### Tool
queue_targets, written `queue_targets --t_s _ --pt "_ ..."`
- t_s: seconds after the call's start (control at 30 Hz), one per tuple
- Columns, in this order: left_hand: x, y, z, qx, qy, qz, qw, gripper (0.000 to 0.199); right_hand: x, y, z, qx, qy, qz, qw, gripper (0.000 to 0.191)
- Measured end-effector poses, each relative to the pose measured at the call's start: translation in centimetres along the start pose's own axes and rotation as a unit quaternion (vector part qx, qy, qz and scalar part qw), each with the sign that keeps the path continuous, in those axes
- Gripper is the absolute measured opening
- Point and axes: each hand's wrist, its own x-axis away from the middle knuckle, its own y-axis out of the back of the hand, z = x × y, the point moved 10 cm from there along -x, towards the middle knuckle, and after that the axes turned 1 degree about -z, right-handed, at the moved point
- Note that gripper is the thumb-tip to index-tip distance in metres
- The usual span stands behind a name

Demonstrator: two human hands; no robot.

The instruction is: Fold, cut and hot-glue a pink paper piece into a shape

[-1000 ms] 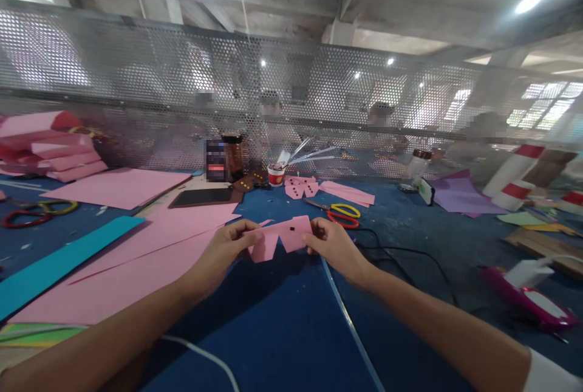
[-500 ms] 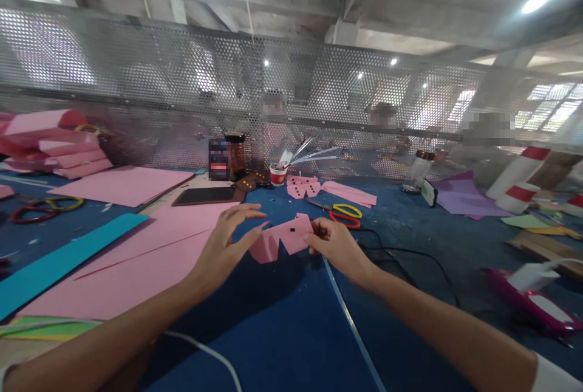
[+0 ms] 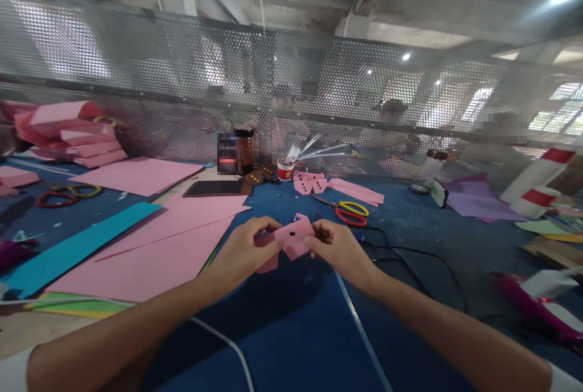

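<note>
Between my hands, above the blue tabletop, is a pink paper cutout [image 3: 297,245] with notched edges and one small black square on its face. My left hand [image 3: 255,247] pinches its left part between thumb and fingers. On the other side, my right hand [image 3: 334,244] grips the right edge, thumb in front and fingers curled behind. Just beyond lie scissors [image 3: 350,212] with one red and one yellow handle. Farther back sits a similar pink cutout [image 3: 310,183] dotted with black, beside a folded pink strip [image 3: 356,191].
Pink sheets [image 3: 159,246] and a teal strip [image 3: 86,246] cover the left. A paper cup [image 3: 285,171] with clear sticks stands at the back, near a dark tablet-like panel [image 3: 216,188]. At right are black cables [image 3: 426,252], a magenta glue gun [image 3: 537,313] and purple paper [image 3: 478,197].
My left hand has closed from an open pose onto the cutout's left part. The cutout has tilted, its right side higher. The whole view has shifted slightly.
</note>
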Motion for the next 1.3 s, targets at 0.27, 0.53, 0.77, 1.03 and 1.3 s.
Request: queue_targets --t_s 0.27,0.53,0.77,1.03,1.3 --pt "0.2 0.8 -0.5 -0.094 -0.015 -0.039 0.995 0.015 0.4 -0.1 0.6 0.03 0.017 -0.001 0.999 0.009" --pt "0.0 -0.3 -0.5 0.029 0.032 0.025 0.999 0.014 0.6 0.1 0.7 0.068 0.038 -0.016 0.997 0.012" --pt "0.3 -1.0 0.4 0.078 0.101 0.062 0.99 0.017 0.9 0.2 1.1 0.08 0.047 -0.03 0.995 0.012" --pt "0.3 -1.7 1.2 0.133 0.126 0.08 0.98 0.016 1.0 0.2 1.2 0.081 0.05 -0.026 0.995 0.013" --pt "0.3 -1.6 1.2 0.168 0.121 0.076 0.975 0.019 1.0 0.5 1.3 0.086 0.05 -0.04 0.994 0.012"
